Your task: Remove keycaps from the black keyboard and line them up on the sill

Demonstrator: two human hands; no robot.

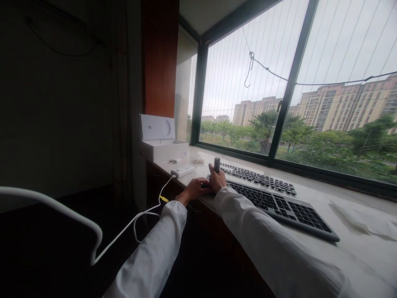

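My right hand [218, 179] is closed around an upright dark cylindrical tool [217, 164]; its top pokes out above the thumb and its lower end is hidden. Close beside it, my left hand [197, 188] has its fingers curled together at the left end of a dark keyboard [281, 207], over the counter's front edge. Something dark shows between those fingers, too small to name. The keyboard lies lengthwise along the counter, its left end covered by my hands and right sleeve. Behind it run rows of dark keycaps [259, 177].
An open white box [164, 152] stands at the counter's far left end. Nearer lies a white power strip or adapter [182, 170] with a white cable [124, 232] hanging off the edge. A translucent sheet [366, 219] lies at right, below the window [238, 95].
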